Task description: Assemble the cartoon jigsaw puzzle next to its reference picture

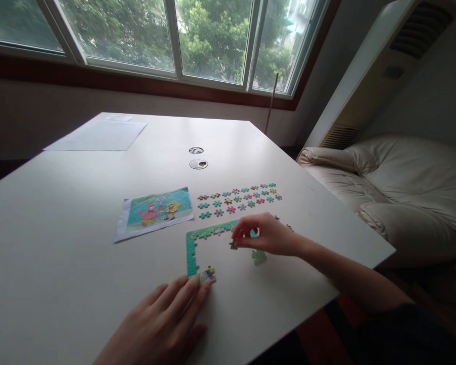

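The right hand (268, 235) pinches a small puzzle piece (233, 245) beside the teal puzzle border (192, 248) — the left hand (163, 324) lies flat and open, fingertips touching the border's corner pieces (208, 274).

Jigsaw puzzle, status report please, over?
Right hand pinches small dark puzzle piece beside teal part-built puzzle frame. Left hand flat, fingertips at frame's corner. Loose green piece nearby.

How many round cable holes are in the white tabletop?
2. One round silver-rimmed cable hole lies on the white tabletop, beyond the rows of loose coloured jigsaw pieces; the second cable hole sits just behind it. None appears hidden.
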`<move>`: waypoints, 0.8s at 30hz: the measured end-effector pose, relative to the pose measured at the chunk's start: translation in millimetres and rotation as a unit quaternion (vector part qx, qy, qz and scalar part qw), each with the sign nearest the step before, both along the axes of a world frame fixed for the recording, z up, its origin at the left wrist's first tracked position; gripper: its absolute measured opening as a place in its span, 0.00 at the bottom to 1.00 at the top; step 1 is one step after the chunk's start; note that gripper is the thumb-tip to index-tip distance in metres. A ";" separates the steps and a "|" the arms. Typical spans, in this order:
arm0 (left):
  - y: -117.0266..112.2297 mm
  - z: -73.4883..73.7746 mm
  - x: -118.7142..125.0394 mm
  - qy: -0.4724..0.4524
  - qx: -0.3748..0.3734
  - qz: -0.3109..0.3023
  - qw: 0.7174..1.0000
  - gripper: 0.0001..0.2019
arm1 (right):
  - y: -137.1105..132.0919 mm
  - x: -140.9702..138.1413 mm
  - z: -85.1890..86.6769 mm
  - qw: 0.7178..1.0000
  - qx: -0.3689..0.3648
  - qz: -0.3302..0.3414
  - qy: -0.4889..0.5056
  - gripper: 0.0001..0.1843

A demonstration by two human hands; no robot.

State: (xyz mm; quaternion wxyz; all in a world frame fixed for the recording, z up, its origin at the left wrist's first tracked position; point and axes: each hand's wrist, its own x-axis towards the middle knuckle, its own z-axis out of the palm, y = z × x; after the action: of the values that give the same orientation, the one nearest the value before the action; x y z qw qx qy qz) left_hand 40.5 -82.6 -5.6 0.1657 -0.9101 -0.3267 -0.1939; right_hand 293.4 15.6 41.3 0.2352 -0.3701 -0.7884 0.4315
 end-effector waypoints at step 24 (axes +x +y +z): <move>2.4 10.9 3.9 -0.008 0.003 -0.015 1.000 0.17 | -23.3 -29.7 -37.3 0.964 0.254 0.059 -0.060 0.04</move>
State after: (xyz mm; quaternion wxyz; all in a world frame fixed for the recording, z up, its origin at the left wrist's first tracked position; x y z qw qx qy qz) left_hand 44.4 -80.1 5.2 0.1630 -0.9129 -0.3133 -0.2047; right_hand 263.7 -7.6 4.0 0.2479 -0.2765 -0.9051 0.2072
